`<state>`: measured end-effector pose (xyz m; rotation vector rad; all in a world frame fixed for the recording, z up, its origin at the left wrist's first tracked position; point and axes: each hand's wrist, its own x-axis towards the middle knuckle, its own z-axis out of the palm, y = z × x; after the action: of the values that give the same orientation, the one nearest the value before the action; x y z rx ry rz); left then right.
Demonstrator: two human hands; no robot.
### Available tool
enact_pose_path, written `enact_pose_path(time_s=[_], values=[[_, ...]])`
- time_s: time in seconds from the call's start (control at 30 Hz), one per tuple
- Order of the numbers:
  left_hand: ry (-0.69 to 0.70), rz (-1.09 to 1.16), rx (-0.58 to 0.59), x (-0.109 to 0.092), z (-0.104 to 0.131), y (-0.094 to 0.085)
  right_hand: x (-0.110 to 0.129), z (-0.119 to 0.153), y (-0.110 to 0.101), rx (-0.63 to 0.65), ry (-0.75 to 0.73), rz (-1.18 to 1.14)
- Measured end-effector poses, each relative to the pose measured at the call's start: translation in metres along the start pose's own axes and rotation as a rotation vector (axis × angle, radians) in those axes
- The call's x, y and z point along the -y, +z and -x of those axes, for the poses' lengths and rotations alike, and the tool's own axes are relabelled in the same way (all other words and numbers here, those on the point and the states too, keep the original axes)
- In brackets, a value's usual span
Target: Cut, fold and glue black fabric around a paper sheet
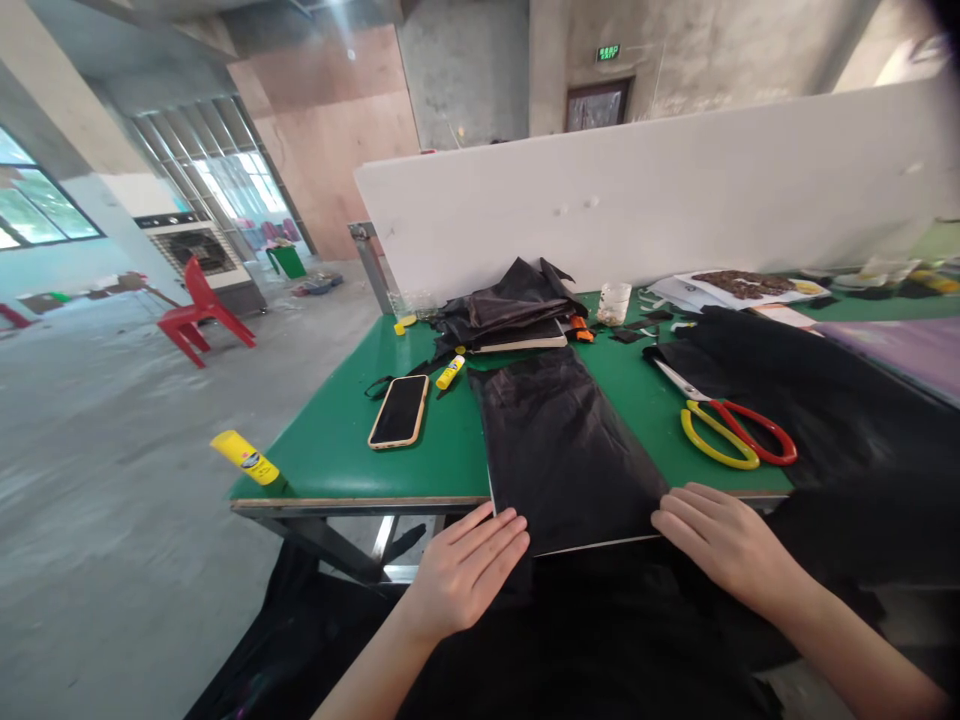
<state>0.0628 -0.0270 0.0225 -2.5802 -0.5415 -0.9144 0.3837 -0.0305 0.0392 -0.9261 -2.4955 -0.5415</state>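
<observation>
A flat rectangular piece covered in wrinkled black sheet, with a thin white edge showing, reaches over the near edge of the green table. At its near left corner, my left hand grips it, fingers pressed together on top and the thumb out of sight. My right hand is closed round the near right corner with its fingers curled. Red-and-yellow-handled scissors lie beyond the right hand, partly on black sheet. Left of the covered piece are a phone and a small glue stick.
Another yellow glue stick stands at the table's left corner. Behind the covered piece sit crumpled black sheets on a book, an orange tool and a clear cup. A white partition rises along the back; a red chair stands left.
</observation>
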Motion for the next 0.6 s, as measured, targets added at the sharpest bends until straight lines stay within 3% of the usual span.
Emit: enact_pose_path(time_s=[0.13,0.3,0.43,0.6], values=[[0.003,0.006,0.004,0.001,0.002,0.002,-0.003,0.003,0.000,0.070,0.002,-0.027],[-0.036,0.020,-0.004,0.003,0.009,0.007,-0.001,-0.002,-0.012,0.131,0.124,-0.191],[-0.056,0.021,-0.023,0.002,0.012,0.009,0.001,-0.011,-0.017,0.187,0.019,-0.152],[-0.045,0.032,-0.019,0.001,0.009,0.009,-0.003,-0.010,-0.018,0.152,-0.071,-0.031]])
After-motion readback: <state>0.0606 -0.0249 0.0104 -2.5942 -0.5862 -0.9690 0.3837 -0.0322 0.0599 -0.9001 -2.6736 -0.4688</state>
